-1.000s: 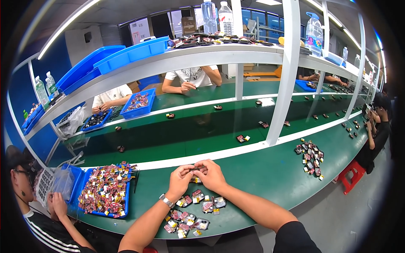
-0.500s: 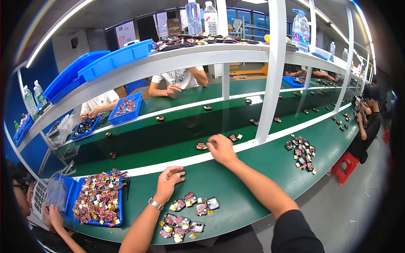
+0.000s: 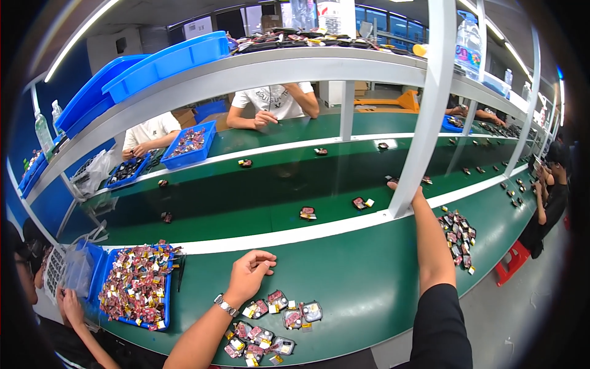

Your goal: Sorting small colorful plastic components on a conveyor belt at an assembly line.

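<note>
Above the green bench (image 3: 350,264), the left hand (image 3: 249,272) curls half open; the right hand's (image 3: 393,186) half-hidden grip I cannot tell.

Right fingers (image 3: 393,185) partly behind post (image 3: 421,135)

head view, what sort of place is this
Likely an electronics assembly workshop: black-cased parts spaced along a long green strip, a blue tray heaped with small pieces, and people on both sides.
</note>
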`<state>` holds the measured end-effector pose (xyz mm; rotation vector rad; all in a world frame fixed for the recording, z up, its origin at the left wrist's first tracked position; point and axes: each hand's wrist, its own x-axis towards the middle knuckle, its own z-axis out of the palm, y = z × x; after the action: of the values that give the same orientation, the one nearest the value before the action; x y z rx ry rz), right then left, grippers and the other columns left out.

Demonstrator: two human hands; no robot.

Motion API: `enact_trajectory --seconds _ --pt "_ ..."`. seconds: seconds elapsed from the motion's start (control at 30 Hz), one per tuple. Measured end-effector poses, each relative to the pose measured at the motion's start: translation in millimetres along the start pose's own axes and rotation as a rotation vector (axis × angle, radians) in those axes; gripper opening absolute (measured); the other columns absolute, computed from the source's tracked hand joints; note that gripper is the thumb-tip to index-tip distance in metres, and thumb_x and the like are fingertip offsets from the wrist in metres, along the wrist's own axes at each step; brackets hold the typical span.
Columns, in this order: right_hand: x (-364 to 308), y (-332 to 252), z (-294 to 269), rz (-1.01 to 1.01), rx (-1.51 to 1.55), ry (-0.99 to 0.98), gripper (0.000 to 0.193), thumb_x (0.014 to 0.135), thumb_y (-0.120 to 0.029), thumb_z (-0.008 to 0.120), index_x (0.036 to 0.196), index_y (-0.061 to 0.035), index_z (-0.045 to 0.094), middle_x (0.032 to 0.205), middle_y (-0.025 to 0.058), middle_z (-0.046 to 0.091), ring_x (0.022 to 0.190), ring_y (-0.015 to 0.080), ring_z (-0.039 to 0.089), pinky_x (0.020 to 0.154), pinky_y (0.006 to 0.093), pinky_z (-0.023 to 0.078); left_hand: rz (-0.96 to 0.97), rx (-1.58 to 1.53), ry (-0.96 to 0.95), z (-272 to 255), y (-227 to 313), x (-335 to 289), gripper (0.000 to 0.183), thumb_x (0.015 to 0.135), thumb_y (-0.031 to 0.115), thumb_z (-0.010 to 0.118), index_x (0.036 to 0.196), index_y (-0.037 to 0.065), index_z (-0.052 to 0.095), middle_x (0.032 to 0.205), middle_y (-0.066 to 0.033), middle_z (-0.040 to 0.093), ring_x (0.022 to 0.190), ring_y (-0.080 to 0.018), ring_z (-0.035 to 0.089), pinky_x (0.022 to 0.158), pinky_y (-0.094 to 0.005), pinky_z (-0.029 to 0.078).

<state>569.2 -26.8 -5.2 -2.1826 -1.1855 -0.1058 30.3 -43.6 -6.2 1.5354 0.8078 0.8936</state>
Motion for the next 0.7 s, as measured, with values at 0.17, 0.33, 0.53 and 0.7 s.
enact_trajectory --seconds 0.17,0.33,0.53,0.7 --pt "22.6 48.8 24.8 -0.066 0.248 -0.035 0.061 0.075 -0.022 0.077 0.125 0.0031 0.053 0.098 0.0134 0.066 0.089 0.0214 0.064 0.082 0.0328 0.051 0.003 -0.028 -0.002 8.1 0.7 3.3 0.015 0.093 0.0 0.053 0.104 -0.003 0.063 0.102 -0.01 0.067 0.093 -0.0156 0.065 0.078 -0.0291 0.057" --pt "0.7 66.8 -20.9 -0.403 -0.159 0.22 0.031 0.076 -0.017 0.072 0.101 0.0005 0.065 0.082 0.0138 0.066 0.076 0.0264 0.065 0.071 0.0362 0.052 0.028 -0.027 -0.026 11.3 -4.1 10.1 0.015 0.092 0.001 0.054 0.104 -0.002 0.063 0.101 -0.0098 0.068 0.092 -0.0155 0.066 0.076 -0.0289 0.058" --pt "-126.3 -5.0 -114.4 0.043 0.096 0.124 0.048 0.073 -0.016 0.074 0.115 0.0016 0.059 0.084 0.0103 0.064 0.077 0.0175 0.064 0.071 0.0316 0.051 0.051 -0.034 -0.06 2.6 -4.4 9.4 0.013 0.092 0.002 0.057 0.103 -0.002 0.063 0.102 -0.0096 0.067 0.093 -0.0153 0.065 0.077 -0.0286 0.056" --pt "-201.0 -105.0 -97.0 -0.281 0.397 -0.346 0.06 0.068 -0.014 0.081 0.121 -0.0027 0.057 0.1 0.0101 0.064 0.09 0.0202 0.064 0.08 0.0321 0.053 -0.016 -0.128 -0.108 -4.0 1.5 8.1 0.019 0.095 0.007 0.054 0.111 -0.004 0.058 0.108 -0.0132 0.065 0.093 -0.0169 0.064 0.08 -0.0293 0.056"
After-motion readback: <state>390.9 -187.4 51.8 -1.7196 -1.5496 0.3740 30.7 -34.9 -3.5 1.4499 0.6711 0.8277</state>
